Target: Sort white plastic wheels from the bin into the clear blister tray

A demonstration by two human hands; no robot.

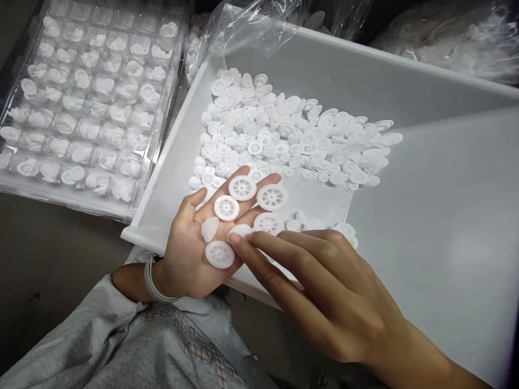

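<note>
While I watch through the head camera, my left hand [194,243] lies palm up over the near corner of the white tray [162,205], fingers spread flat rather than curled. Resting loose on the palm and fingers are several white plastic discs [242,187], most showing a spoked wheel pattern; nothing pins them down except their own weight. My right hand [324,292] comes in from the lower right, fingers extended and close together, and the fingertips [237,239] touch one disc lying at the base of the left fingers. It presses on that disc rather than pinching it, as far as I can tell.

Inside the tray a loose heap of discs [284,135] spreads across the far left part of the floor, with a few stragglers just beside my hands. Left of the tray sits a clear blister tray [93,97], its rows of small pockets each holding a white part. Crumpled clear plastic bags [259,21] lie at the tray's far edge. A pale band [151,281] circles my left wrist above a grey sleeve [101,335].
</note>
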